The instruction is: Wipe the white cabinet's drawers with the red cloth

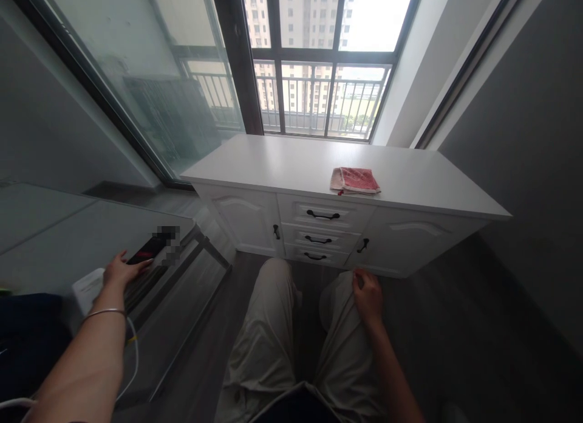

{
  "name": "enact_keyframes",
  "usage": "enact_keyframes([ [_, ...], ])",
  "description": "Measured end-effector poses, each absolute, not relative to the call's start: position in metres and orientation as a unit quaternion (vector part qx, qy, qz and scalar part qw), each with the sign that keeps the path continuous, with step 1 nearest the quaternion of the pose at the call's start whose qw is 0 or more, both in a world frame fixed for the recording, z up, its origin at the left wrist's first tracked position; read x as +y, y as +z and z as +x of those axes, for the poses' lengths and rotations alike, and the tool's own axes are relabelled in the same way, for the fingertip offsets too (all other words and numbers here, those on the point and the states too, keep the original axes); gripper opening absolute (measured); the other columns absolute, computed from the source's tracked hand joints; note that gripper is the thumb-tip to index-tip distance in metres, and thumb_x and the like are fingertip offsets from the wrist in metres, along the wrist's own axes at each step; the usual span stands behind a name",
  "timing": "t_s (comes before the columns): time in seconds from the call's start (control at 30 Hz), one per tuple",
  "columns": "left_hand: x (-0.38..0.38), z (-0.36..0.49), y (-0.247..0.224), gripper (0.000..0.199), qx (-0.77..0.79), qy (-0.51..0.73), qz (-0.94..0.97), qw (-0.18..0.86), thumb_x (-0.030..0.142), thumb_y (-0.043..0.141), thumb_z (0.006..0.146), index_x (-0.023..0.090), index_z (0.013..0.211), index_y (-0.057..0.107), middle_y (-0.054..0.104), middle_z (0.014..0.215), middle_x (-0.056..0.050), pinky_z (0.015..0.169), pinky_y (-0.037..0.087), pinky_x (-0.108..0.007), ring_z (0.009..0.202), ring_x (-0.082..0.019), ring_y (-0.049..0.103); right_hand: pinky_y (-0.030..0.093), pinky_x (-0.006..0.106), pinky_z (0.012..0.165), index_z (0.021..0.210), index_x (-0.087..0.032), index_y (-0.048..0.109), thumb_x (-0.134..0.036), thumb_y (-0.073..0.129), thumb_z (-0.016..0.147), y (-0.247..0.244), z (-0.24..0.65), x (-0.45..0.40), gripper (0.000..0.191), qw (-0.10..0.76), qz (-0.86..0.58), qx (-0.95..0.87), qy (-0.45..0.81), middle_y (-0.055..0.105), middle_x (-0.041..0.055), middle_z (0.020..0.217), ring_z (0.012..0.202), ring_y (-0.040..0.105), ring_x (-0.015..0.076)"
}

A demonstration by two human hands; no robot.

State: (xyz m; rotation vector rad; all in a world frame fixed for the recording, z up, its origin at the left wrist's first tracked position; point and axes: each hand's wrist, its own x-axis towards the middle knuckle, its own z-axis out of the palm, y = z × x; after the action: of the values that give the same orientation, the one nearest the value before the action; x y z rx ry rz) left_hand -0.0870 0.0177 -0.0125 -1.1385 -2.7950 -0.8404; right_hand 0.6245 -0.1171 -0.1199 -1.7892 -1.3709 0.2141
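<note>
Currently the left hand (122,270) grasps a dark phone (147,250) by the edge of the grey surface (113,222), while the right hand (368,295) rests relaxed, loosely curled, on the right knee (339,292) near the white cabinet (291,168).

left hand (119,276): thin, rounded, silver-coloured metal bangle (104,312) circled the wrist, just behind the fingers | legs: loose, creased, pale beige cloth trousers (259,335) reached beneath the right hand's (368,298) fingers | torso: dark cloth top (303,409) showed well behind all fingers
</note>
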Motion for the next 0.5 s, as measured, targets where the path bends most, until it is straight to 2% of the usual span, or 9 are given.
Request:
enact_keyframes([
  [0.1,0.023,-0.080,-0.015,0.067,-0.903,-0.259,-0.343,-0.018,0.025,0.096,0.069,0.012,0.126,0.065,0.075,0.110,-0.010,0.100,0.062,-0.054,0.115,-0.034,0.071,0.050,0.054,0.109,0.106,-0.017,0.078,-0.049,0.046,0.099,-0.119,0.624,-0.117,0.046,0.425,-0.717,-0.545,0.087,0.080,0.0183,0.117,0.115,0.069,0.0362],
  [0.17,0.024,-0.056,-0.019,0.073,-0.874,-0.314,-0.371,-0.001,0.021,0.090,0.073,0.012,0.138,0.059,0.070,0.133,-0.016,0.117,0.051,-0.062,0.138,-0.038,0.060,0.050,0.055,0.109,0.106,-0.017,0.078,-0.048,0.046,0.099,-0.119,0.624,-0.117,0.045,0.426,-0.719,-0.542,0.089,0.080,0.0184,0.117,0.115,0.069,0.0367],
  [0.2,0.023,-0.036,-0.020,0.073,-0.844,-0.356,-0.400,0.008,0.020,0.086,0.075,0.012,0.142,0.057,0.068,0.139,-0.017,0.122,0.047,-0.064,0.143,-0.039,0.056,0.050,0.055,0.109,0.106,-0.018,0.078,-0.047,0.046,0.099,-0.119,0.623,-0.117,0.044,0.426,-0.720,-0.541,0.090,0.080,0.0183,0.117,0.116,0.069,0.0368],
  [0.27,0.016,0.014,-0.025,0.069,-0.793,-0.412,-0.449,0.011,0.021,0.080,0.077,0.012,0.142,0.060,0.067,0.139,-0.018,0.124,0.046,-0.062,0.138,-0.038,0.060,0.050,0.055,0.110,0.106,-0.019,0.079,-0.046,0.046,0.099,-0.119,0.622,-0.117,0.043,0.426,-0.721,-0.539,0.091,0.080,0.0179,0.117,0.115,0.069,0.0365],
  [0.33,0.003,0.072,-0.030,0.065,-0.740,-0.448,-0.500,-0.037,0.032,0.075,0.083,0.016,0.144,0.062,0.061,0.150,-0.019,0.113,0.058,-0.057,0.110,-0.032,0.074,0.050,0.055,0.110,0.106,-0.020,0.079,-0.045,0.046,0.099,-0.118,0.621,-0.116,0.042,0.427,-0.720,-0.539,0.091,0.080,0.0174,0.118,0.114,0.069,0.0358],
  [0.37,-0.006,0.101,-0.032,0.063,-0.710,-0.466,-0.524,-0.070,0.039,0.071,0.087,0.020,0.146,0.062,0.056,0.156,-0.019,0.106,0.063,-0.055,0.102,-0.030,0.076,0.050,0.055,0.110,0.106,-0.020,0.079,-0.045,0.046,0.099,-0.118,0.621,-0.116,0.042,0.427,-0.720,-0.540,0.090,0.080,0.0172,0.118,0.114,0.070,0.0354],
  [0.4,-0.014,0.129,-0.035,0.060,-0.678,-0.483,-0.546,-0.093,0.045,0.068,0.090,0.023,0.146,0.063,0.054,0.159,-0.018,0.104,0.065,-0.054,0.106,-0.031,0.076,0.051,0.055,0.110,0.105,-0.021,0.079,-0.045,0.047,0.099,-0.118,0.620,-0.117,0.041,0.428,-0.720,-0.540,0.090,0.080,0.0169,0.118,0.114,0.070,0.0350],
  [0.43,-0.023,0.154,-0.037,0.056,-0.656,-0.489,-0.567,-0.098,0.048,0.065,0.094,0.025,0.145,0.065,0.057,0.158,-0.017,0.108,0.063,-0.055,0.117,-0.034,0.074,0.051,0.055,0.110,0.105,-0.021,0.079,-0.044,0.047,0.099,-0.118,0.620,-0.117,0.041,0.428,-0.720,-0.539,0.090,0.080,0.0165,0.118,0.114,0.071,0.0348],
  [0.5,-0.038,0.196,-0.043,0.047,-0.632,-0.482,-0.600,-0.095,0.050,0.059,0.100,0.033,0.143,0.067,0.065,0.149,-0.013,0.123,0.053,-0.058,0.140,-0.036,0.064,0.051,0.055,0.110,0.105,-0.022,0.080,-0.044,0.047,0.099,-0.118,0.620,-0.117,0.040,0.430,-0.722,-0.535,0.089,0.080,0.0156,0.117,0.114,0.071,0.0349],
])
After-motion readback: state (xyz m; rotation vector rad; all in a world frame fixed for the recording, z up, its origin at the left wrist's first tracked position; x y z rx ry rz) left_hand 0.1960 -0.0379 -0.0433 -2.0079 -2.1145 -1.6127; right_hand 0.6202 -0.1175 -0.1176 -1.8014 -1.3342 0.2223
